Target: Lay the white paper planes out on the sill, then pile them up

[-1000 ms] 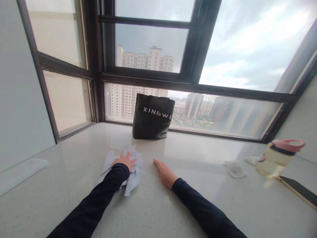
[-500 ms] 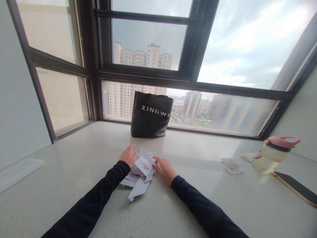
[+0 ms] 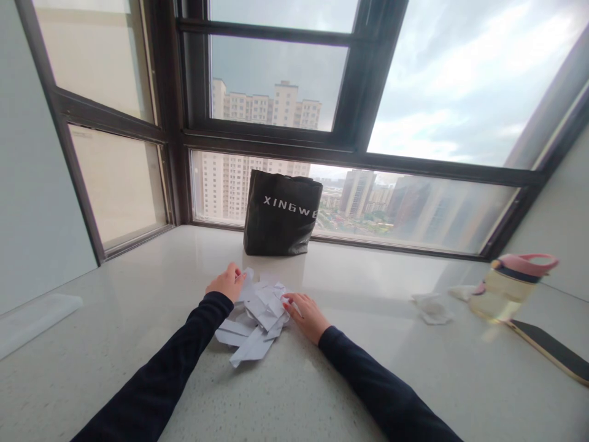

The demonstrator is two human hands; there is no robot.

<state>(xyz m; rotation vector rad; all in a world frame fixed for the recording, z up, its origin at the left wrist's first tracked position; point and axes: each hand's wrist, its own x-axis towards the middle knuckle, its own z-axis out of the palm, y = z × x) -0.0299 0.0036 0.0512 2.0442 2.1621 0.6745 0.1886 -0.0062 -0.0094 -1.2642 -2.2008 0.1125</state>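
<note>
A loose heap of torn white paper pieces (image 3: 257,319) lies on the pale speckled surface between my hands. At the heap's upper left, my left hand (image 3: 225,283) is closed, its thumb and fingers pinching a piece of paper (image 3: 247,277). My right hand (image 3: 307,316) rests against the heap's right edge, with thumb and index finger drawn together on a scrap there. Its other fingers are curled and partly hidden. Behind the heap stands a black bag (image 3: 283,215) with white lettering, apart from both hands.
To the right stand a bottle with a pink lid (image 3: 508,288) and a dark phone (image 3: 552,347) beside it. Crumpled white tissue (image 3: 432,308) lies left of the bottle. A whitish flat object (image 3: 39,319) is at the far left. Dark window frames (image 3: 276,144) rise behind the surface.
My left hand has moved left and closed on a piece of paper. The paper heap has spread leftward. My right hand's thumb and index finger have drawn closer together.
</note>
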